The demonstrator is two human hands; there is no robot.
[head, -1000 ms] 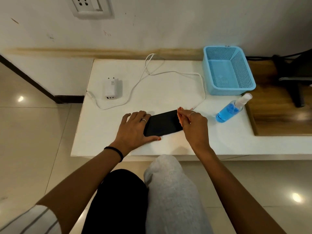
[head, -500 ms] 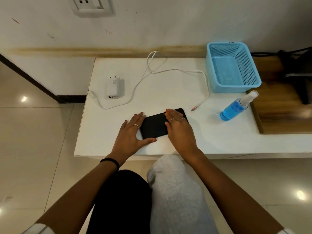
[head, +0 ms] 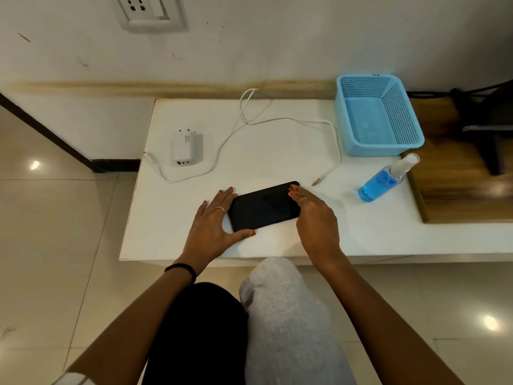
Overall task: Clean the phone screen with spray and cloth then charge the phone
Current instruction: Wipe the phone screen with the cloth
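A black phone [head: 263,208] lies screen up on the white table [head: 277,159], near its front edge. My left hand [head: 213,226] brackets the phone's left end, thumb on the near edge and fingers on the far edge. My right hand [head: 316,220] covers the right end, fingertips on the far right corner; its thumb is hidden. The white cable [head: 277,121] ends in a plug tip [head: 316,182] just right of the phone. A white charger adapter [head: 184,147] lies at the left. A blue spray bottle [head: 380,183] lies tilted at the right. Grey fabric [head: 283,315] drapes over my knee.
An empty blue mesh basket [head: 413,140] stands at the back right of the table. A wall socket [head: 144,9] is above the table's left end. A wooden surface [head: 458,195] with dark cables adjoins on the right. Tiled floor lies to the left and below.
My right hand went from the phone's right end onto the screen, then slid back to the right end. The left hand stayed on the left end. The cable tip lies free.
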